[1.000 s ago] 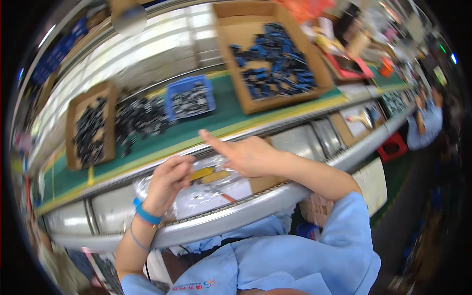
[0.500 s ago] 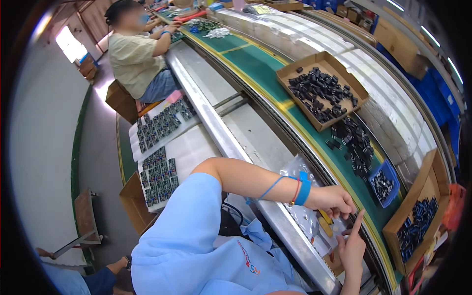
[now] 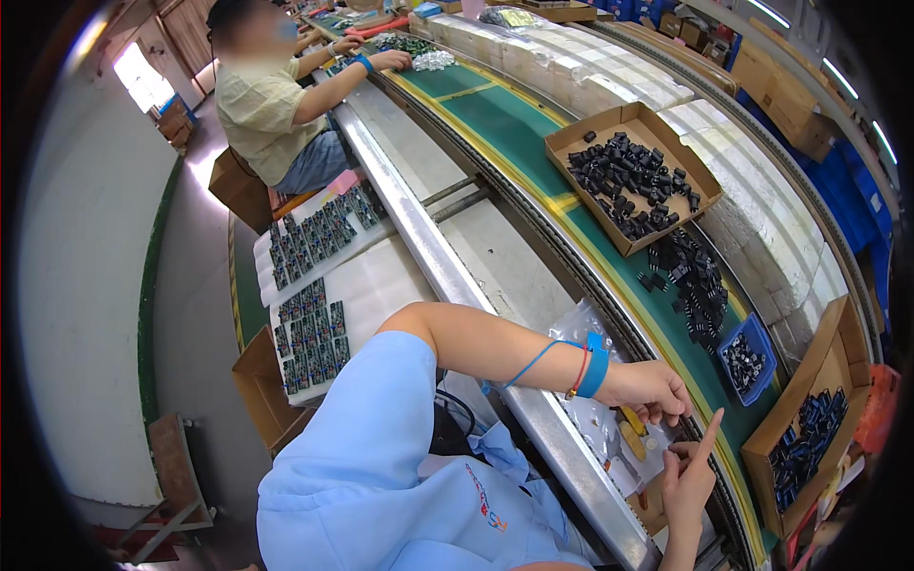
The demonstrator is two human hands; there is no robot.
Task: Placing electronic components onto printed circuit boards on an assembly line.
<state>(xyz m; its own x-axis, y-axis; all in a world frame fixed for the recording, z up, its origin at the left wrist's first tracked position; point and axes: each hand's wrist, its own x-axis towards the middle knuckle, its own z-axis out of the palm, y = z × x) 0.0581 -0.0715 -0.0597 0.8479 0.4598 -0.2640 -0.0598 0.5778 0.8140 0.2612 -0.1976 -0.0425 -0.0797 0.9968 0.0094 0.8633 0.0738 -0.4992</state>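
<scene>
My left hand point(image 3: 652, 390) reaches over the metal edge of the conveyor line, a blue wrist strap point(image 3: 594, 367) with a cord on its wrist. Its fingers are curled together and bent down; whatever they may hold is hidden. Just below it, my right hand point(image 3: 689, 476) has the index finger stretched up and apart from the thumb, the other fingers curled in. No object shows in it. The hands are close together but do not touch. Beneath them lie a clear plastic bag point(image 3: 595, 428) and a yellow-handled tool point(image 3: 632, 421).
On the green belt point(image 3: 509, 124) stand a cardboard tray point(image 3: 709, 171) of black cylindrical parts, a pile of black pronged parts point(image 3: 690, 290), a blue bin point(image 3: 762, 376) and a box point(image 3: 762, 457) of dark blue parts. Circuit boards point(image 3: 309, 238) lie left. A co-worker point(image 3: 267, 109) sits farther up.
My hands have barely moved; the right one is slightly lower, its index finger still up. The co-worker's arm has reached toward the small white parts on the belt. The view has shifted slightly.
</scene>
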